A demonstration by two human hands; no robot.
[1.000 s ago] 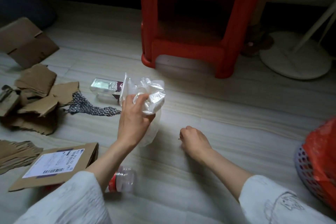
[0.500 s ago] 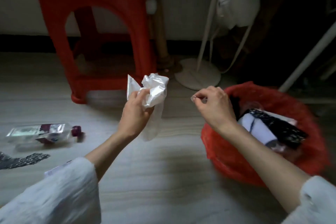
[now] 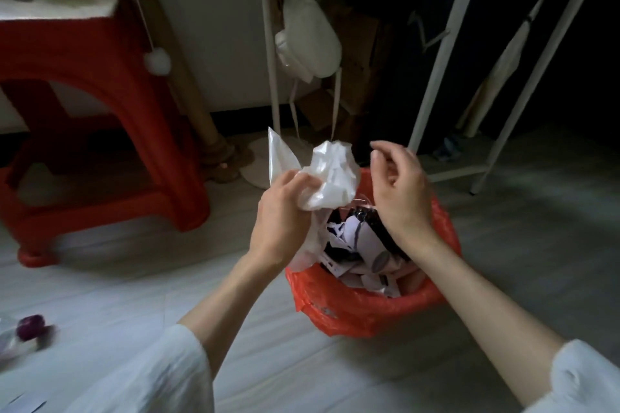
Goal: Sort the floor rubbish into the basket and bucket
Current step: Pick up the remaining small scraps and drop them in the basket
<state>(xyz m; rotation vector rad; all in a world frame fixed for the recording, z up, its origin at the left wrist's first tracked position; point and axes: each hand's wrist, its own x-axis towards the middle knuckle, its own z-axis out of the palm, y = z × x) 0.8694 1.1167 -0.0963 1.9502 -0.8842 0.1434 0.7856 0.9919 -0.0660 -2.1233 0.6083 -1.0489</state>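
Crumpled white plastic bag [image 3: 330,178] gripped in the left hand [image 3: 280,221], held above the near-left rim of the basket [image 3: 369,308], which is lined in red plastic and holds scraps of paper. Right hand [image 3: 401,193] hovers over the basket just beside the bag, fingers loosely curled, holding nothing visible. Red stool [image 3: 100,151] stands left of the left hand.
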